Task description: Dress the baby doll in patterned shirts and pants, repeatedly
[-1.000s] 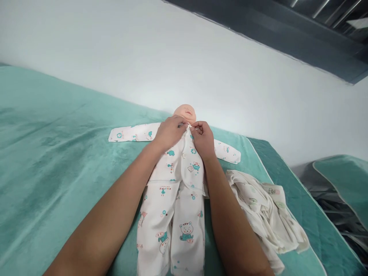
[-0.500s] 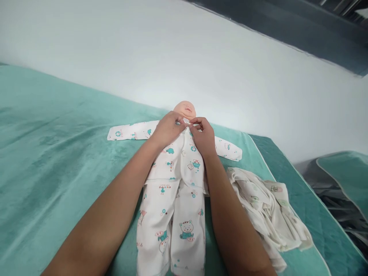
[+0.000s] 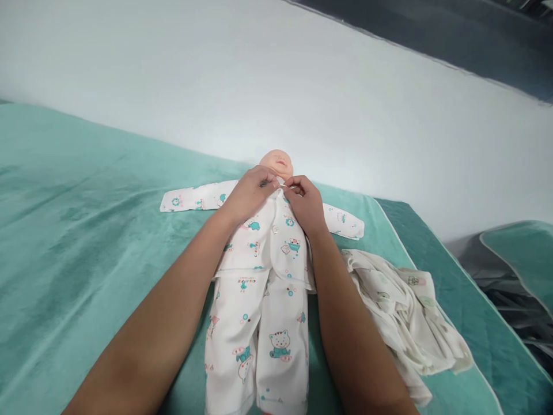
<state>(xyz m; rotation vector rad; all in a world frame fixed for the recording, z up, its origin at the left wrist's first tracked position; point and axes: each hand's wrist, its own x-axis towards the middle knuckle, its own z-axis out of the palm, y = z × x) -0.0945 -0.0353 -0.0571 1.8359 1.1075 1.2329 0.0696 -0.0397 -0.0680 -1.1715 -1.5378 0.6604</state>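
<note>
The doll [image 3: 277,163] lies on its back on the teal cover [image 3: 86,230], head toward the wall [image 3: 302,86]. It wears a white printed suit [image 3: 268,253] with the sleeves spread flat to either side. Both hands meet at the suit's collar, just under the chin. The left hand [image 3: 250,193] pinches one edge of the front opening between thumb and fingertips. The right hand [image 3: 305,202] pinches the opposite edge, so the two flaps are drawn together where the fingers touch. The heels of both hands rest on the chest, which seems to keep the cloth taut and steady. A crumpled pile of pale clothes [image 3: 401,311] lies beside the right forearm, apart from the doll.
</note>
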